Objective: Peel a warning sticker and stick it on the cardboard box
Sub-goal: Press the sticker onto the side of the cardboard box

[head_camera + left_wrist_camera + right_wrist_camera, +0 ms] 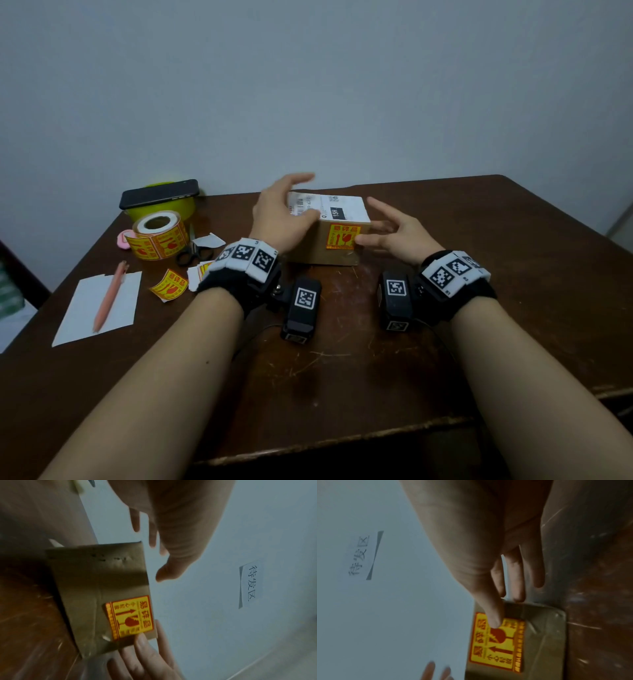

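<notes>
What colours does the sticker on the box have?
Yellow with red print and border; the sticker shows best in the right wrist view.

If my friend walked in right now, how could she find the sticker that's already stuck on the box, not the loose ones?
Start at the brown table and find the cardboard box in the middle, between the two hands. On the box's side facing the person sits a yellow and red warning sticker, with the right hand touching its edge. The loose sticker and the sticker roll lie off to the left.

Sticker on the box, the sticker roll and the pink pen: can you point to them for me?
sticker [343, 236], head view, on its yellow middle, on the box's front side.
sticker roll [158, 236], head view, on its yellow outer wrap.
pink pen [109, 300], head view, midway along its barrel.
</notes>
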